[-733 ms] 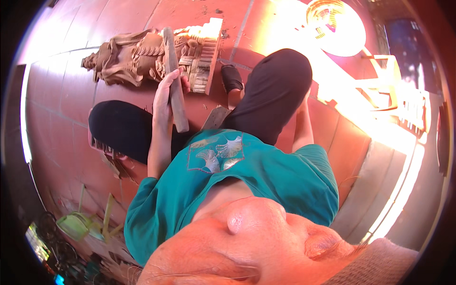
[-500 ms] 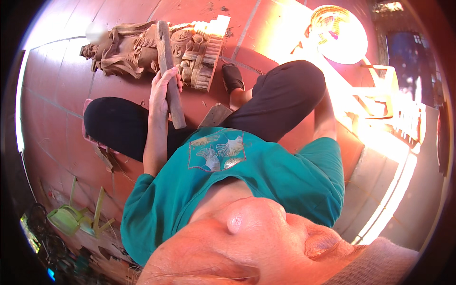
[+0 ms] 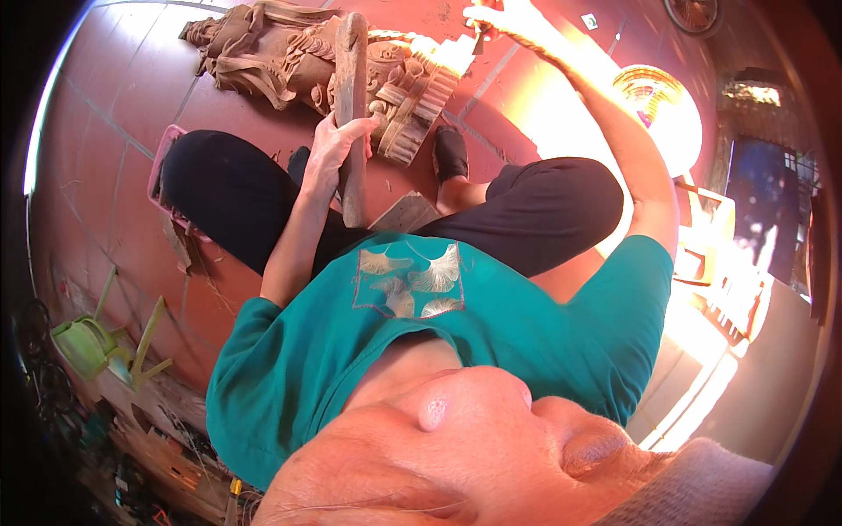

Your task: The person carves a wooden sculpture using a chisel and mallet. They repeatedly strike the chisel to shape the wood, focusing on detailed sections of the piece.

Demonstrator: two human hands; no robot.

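Here, the red tiled floor is seen filling the upper half of the view, and it is sat upon by the person, whose teal shirt and black trousers take up the middle. At about twelve o'clock, a carved wooden figure is laid on its side across the tiles, its squared, ridged base turned toward one o'clock and lit by strong sun. A long wooden mallet is held upright in front of the carving, just at eleven o'clock from the picture's middle; its shaft is gripped around the lower half by the left hand, whose fingers are closed firmly about the wood, and its top end is seen overlapping the carving. The right arm is stretched far out toward one o'clock, and the right hand is found at the upper rim beside the bright end of the base; something small and dark is seen at it, but in the glare it cannot be told whether the hand is clenched or loose. A flat piece of wood is laid on the tiles between the knees, just below the mallet. A green watering can is stood at eight o'clock, well apart from both hands, near the rim.
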